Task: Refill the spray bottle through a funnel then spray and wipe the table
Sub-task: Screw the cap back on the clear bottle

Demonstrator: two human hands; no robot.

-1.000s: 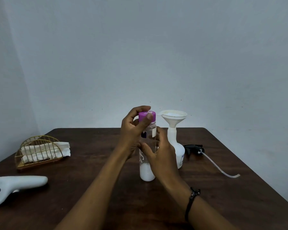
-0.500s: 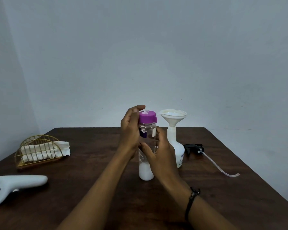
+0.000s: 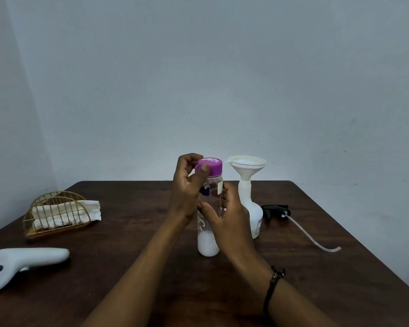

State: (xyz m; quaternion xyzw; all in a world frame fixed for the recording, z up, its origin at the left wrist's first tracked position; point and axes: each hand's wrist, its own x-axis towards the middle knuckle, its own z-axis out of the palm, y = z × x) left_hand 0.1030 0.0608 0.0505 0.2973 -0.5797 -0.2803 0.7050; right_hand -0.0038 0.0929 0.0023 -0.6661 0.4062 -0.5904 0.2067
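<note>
Plain pale wall behind, dark wooden desk out front. Down at the near left edge lies a white controller, and behind it, toward the far left corner, a gold wire holder with white napkins tucked inside. Centre stage: a clear bottle stands upright on the desk, white liquid low in its base, purple cap on top. The left hand has its fingers pinched around that cap; the right hand is wrapped around the bottle's body, gripping it. Just beside it to the right, the white spray bottle stands with a white funnel seated in its neck. Further right, toward the far right corner, the black spray head lies on the desk, its tube trailing toward the right edge.
</note>
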